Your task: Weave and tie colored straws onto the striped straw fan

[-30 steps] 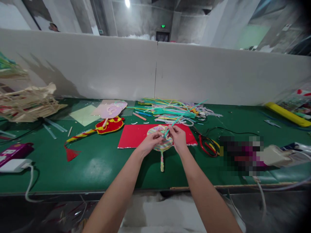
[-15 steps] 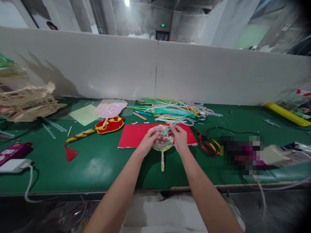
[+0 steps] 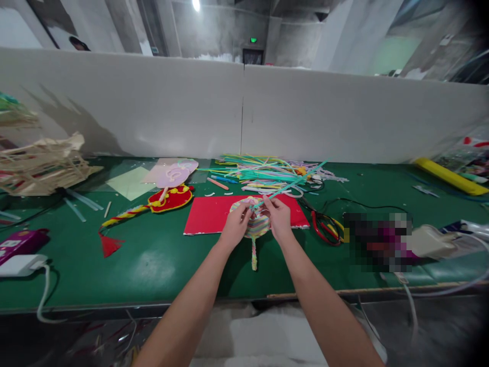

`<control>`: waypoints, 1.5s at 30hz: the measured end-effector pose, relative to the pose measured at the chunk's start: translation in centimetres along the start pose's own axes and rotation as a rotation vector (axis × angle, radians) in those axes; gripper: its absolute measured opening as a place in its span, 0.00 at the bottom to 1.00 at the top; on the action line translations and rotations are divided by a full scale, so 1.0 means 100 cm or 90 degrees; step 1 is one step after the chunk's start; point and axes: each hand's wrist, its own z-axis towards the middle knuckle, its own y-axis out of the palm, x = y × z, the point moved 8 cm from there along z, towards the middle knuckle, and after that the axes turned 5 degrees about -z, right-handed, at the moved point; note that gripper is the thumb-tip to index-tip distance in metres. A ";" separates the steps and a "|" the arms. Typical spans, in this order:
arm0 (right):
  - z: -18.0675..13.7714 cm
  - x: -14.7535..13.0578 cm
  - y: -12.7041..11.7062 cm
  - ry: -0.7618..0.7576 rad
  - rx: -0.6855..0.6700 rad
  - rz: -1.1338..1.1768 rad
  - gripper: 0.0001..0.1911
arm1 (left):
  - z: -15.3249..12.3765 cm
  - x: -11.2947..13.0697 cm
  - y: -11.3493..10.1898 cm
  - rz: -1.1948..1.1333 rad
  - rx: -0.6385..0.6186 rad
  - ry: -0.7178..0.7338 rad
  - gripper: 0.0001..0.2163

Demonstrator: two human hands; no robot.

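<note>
As a striped disc [image 3: 258, 228] shows beneath, left hand [image 3: 236, 219] and right hand [image 3: 278, 215] pinch a slender strip [image 3: 288, 186].

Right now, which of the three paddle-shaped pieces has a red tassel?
The yellow-edged red piece, left of the red board: a tassel ends its twisted handle. The striped piece and lilac piece show none.

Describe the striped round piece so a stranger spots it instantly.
Find the red board on the green table. Under the left hand and right hand, over its near edge, is a round piece with a stubby handle. Its pastel stripes distinguish it from the red, tasselled fan.
</note>
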 end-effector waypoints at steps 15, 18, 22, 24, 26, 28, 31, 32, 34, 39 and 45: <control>0.000 -0.004 0.000 -0.022 -0.023 -0.043 0.16 | -0.004 -0.004 0.012 0.075 -0.094 0.024 0.12; 0.001 -0.003 0.000 -0.019 -0.021 -0.047 0.16 | -0.005 -0.003 0.016 0.069 -0.120 0.025 0.12; 0.002 0.001 -0.001 -0.013 -0.016 -0.043 0.15 | -0.005 0.001 0.015 0.061 -0.124 0.027 0.11; 0.002 0.001 -0.001 -0.011 -0.019 -0.045 0.15 | -0.006 0.002 0.016 0.057 -0.128 0.025 0.11; 0.002 0.001 -0.001 -0.012 -0.021 -0.050 0.15 | -0.006 0.001 0.016 0.055 -0.132 0.023 0.11; 0.002 0.001 0.000 -0.011 -0.022 -0.056 0.15 | -0.006 0.001 0.017 0.055 -0.135 0.023 0.11; 0.001 0.000 0.000 -0.010 -0.028 -0.055 0.15 | -0.006 0.000 0.018 0.057 -0.141 0.024 0.12; 0.001 0.000 0.000 -0.010 -0.029 -0.053 0.15 | -0.006 0.000 0.018 0.058 -0.144 0.025 0.12; 0.001 -0.002 0.000 -0.017 -0.029 -0.047 0.15 | -0.005 0.001 0.018 0.055 -0.136 0.029 0.12; 0.000 -0.006 -0.001 -0.034 -0.012 -0.052 0.15 | -0.002 -0.006 0.007 0.051 -0.050 -0.018 0.10; 0.000 -0.006 -0.001 -0.039 -0.003 -0.069 0.16 | -0.003 -0.005 0.005 0.114 -0.037 -0.012 0.10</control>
